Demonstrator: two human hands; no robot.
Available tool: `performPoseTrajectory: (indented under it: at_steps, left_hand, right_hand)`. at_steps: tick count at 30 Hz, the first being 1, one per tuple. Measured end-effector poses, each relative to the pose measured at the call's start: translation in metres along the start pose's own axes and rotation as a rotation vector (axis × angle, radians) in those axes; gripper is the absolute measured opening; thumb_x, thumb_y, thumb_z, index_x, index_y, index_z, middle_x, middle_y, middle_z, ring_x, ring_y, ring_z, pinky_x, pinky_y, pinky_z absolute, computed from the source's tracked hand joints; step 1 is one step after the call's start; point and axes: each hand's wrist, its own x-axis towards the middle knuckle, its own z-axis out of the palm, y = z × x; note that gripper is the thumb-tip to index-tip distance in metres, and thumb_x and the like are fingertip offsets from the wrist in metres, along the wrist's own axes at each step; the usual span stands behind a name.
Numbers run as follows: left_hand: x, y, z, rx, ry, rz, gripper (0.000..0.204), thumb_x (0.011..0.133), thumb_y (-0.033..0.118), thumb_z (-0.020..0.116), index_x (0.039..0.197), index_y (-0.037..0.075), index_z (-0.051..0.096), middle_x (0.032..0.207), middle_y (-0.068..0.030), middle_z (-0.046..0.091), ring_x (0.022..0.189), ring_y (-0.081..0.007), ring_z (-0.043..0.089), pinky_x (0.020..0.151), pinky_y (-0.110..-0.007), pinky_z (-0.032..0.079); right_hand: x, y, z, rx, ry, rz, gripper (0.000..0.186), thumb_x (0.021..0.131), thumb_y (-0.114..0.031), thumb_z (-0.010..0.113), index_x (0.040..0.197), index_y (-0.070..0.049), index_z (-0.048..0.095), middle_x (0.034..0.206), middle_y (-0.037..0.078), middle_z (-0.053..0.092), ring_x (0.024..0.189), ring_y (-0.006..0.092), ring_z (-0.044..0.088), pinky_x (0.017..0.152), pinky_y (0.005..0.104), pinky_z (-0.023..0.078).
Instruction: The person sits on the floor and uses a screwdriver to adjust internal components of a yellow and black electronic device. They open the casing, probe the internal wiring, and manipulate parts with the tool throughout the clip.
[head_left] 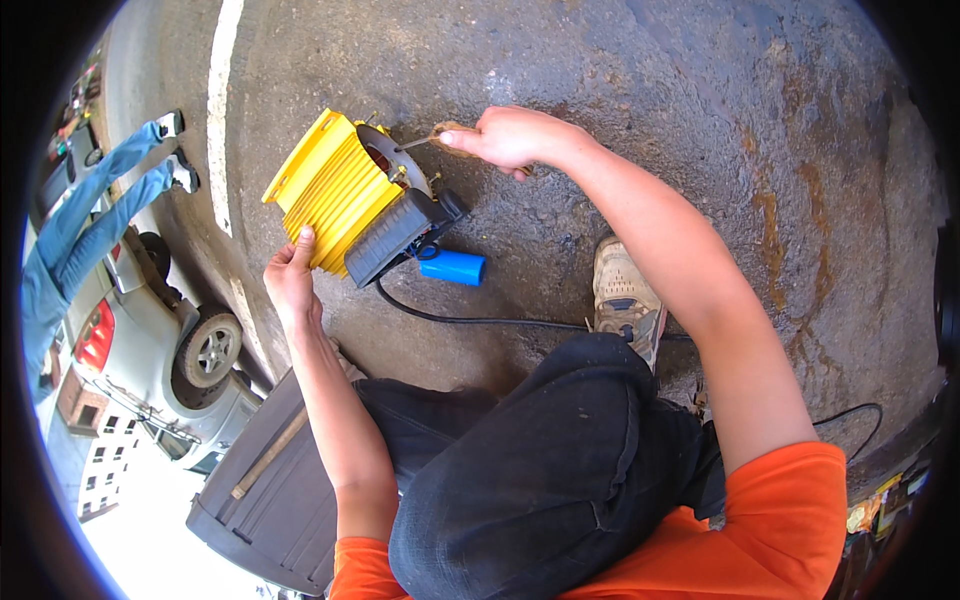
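A yellow finned electric motor (335,195) lies on the asphalt, its round open end facing right. Along its near side runs a black ribbed cover (390,238). My left hand (292,278) is closed on the near left edge of the yellow housing, thumb on top of the fins. Held in my right hand (510,137) is a thin metal-shafted tool (414,143) with a brownish handle; its exact kind does not show. The tool's tip reaches the motor's open end. Just below the motor rests a blue cylinder (455,267), close to the black cover.
A black cable (470,321) runs from the motor rightward past my shoe (622,290). At lower left, a dark panel (270,490) carries a wooden-handled stick (270,453). A silver car (150,340) and a person in jeans (95,215) are beyond the white line (220,110).
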Motion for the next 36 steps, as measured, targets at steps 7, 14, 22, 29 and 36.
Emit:
performPoseTrajectory:
  at_steps: [7,14,22,29,36]
  left_hand:
    - [0.002,-0.002,-0.002,0.014,-0.012,0.000,0.031,0.088,0.024,0.080,0.091,-0.005,0.070,0.079,-0.0047,0.067,0.067,-0.0089,0.053,0.065,-0.023,0.041]
    - [0.001,-0.002,-0.003,0.014,-0.019,-0.012,0.030,0.088,0.024,0.080,0.089,-0.004,0.069,0.078,-0.0042,0.067,0.067,-0.0093,0.053,0.065,-0.024,0.041]
    - [0.005,-0.005,-0.008,0.028,-0.031,-0.035,0.029,0.088,0.025,0.080,0.086,-0.003,0.069,0.079,-0.0041,0.067,0.067,-0.0098,0.053,0.066,-0.025,0.041]
    - [0.005,-0.008,-0.008,0.007,-0.025,-0.039,0.029,0.088,0.024,0.080,0.087,-0.003,0.069,0.079,-0.0044,0.067,0.069,-0.0100,0.055,0.068,-0.025,0.043]
    - [0.002,-0.004,-0.006,0.004,-0.011,-0.046,0.028,0.089,0.024,0.079,0.085,-0.002,0.068,0.079,-0.0039,0.067,0.070,-0.0097,0.054,0.067,-0.025,0.042]
  right_hand:
    - [0.001,-0.020,-0.005,0.181,0.119,-0.050,0.083,0.098,-0.068,0.037,0.078,0.005,0.069,0.056,0.012,0.061,0.054,0.0224,0.065,0.063,0.0381,0.055]
    - [-0.012,0.000,-0.014,0.421,-0.004,-0.096,0.083,0.094,-0.074,0.040,0.084,0.004,0.068,0.054,0.002,0.053,0.046,0.0127,0.058,0.049,0.0300,0.049]
    - [-0.009,0.002,-0.008,0.225,-0.009,-0.053,0.081,0.098,-0.071,0.037,0.075,0.002,0.066,0.053,0.006,0.057,0.047,0.0155,0.062,0.051,0.0325,0.052]
    - [-0.009,0.003,-0.011,0.021,-0.082,-0.049,0.082,0.098,-0.072,0.033,0.066,-0.001,0.061,0.053,0.007,0.059,0.050,0.0177,0.065,0.061,0.0365,0.056]
    - [-0.009,-0.002,-0.016,-0.028,-0.040,-0.004,0.082,0.099,-0.069,0.032,0.078,0.001,0.067,0.054,0.011,0.062,0.051,0.0204,0.066,0.062,0.0382,0.056]
